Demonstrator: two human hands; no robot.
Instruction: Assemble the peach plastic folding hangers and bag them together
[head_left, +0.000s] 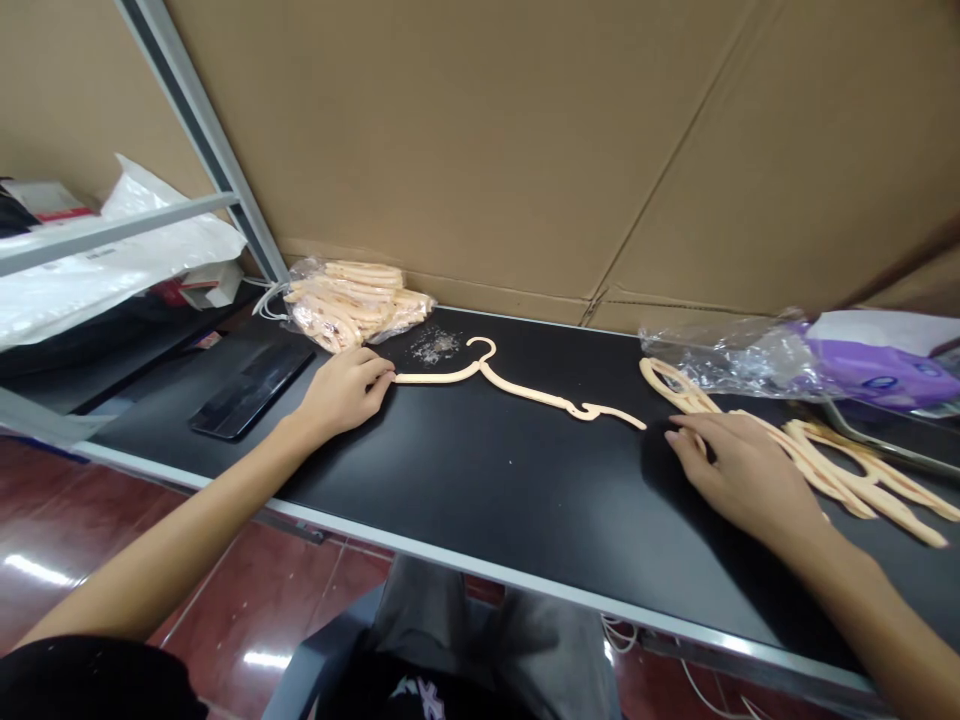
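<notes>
A cream folding clothes hanger lies spread out on the black tabletop, its hook pointing away from me. My left hand is closed on the end of the hanger's left arm. Just past the tip of the right arm is my right hand, with thumb and forefinger slightly apart and nothing visible between them. Beneath and beside that hand are several folded cream hangers, partly covered by it.
A clear bag of cream hangers sits at the back left, near a black phone. Whitish debris lies behind the hook. Clear plastic wrapping and a purple packet are at right. A cardboard wall rises behind.
</notes>
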